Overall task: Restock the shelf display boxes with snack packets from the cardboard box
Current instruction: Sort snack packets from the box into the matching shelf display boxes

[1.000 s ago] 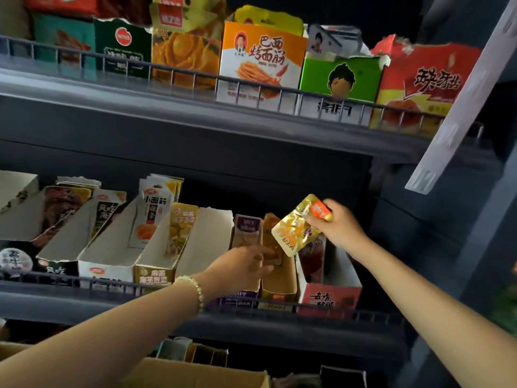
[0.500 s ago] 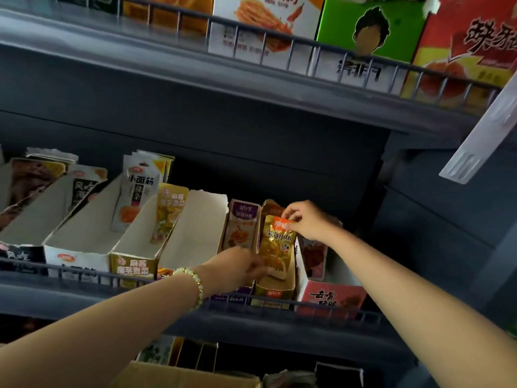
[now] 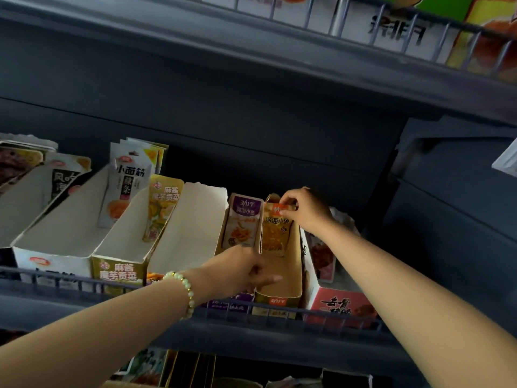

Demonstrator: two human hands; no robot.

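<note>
A gold snack packet (image 3: 275,233) stands upright at the back of a narrow gold display box (image 3: 282,287) on the middle shelf. My right hand (image 3: 306,211) pinches the packet's orange top corner. My left hand (image 3: 237,271), with a bead bracelet on the wrist, grips the wall between the gold box and the purple display box (image 3: 223,302) beside it. A purple packet (image 3: 243,222) stands in the purple box. Only a sliver of the cardboard box (image 3: 123,384) shows at the bottom edge.
Left of the purple box stand several white display boxes (image 3: 64,233) with a few packets each. A red box (image 3: 340,303) sits right of the gold one. A wire rail (image 3: 307,312) runs along the shelf front. The upper shelf (image 3: 251,51) hangs overhead.
My right hand carried the gold packet from in front of the shelf down into the gold box and stood it at the back. The camera moved closer and tilted down.
</note>
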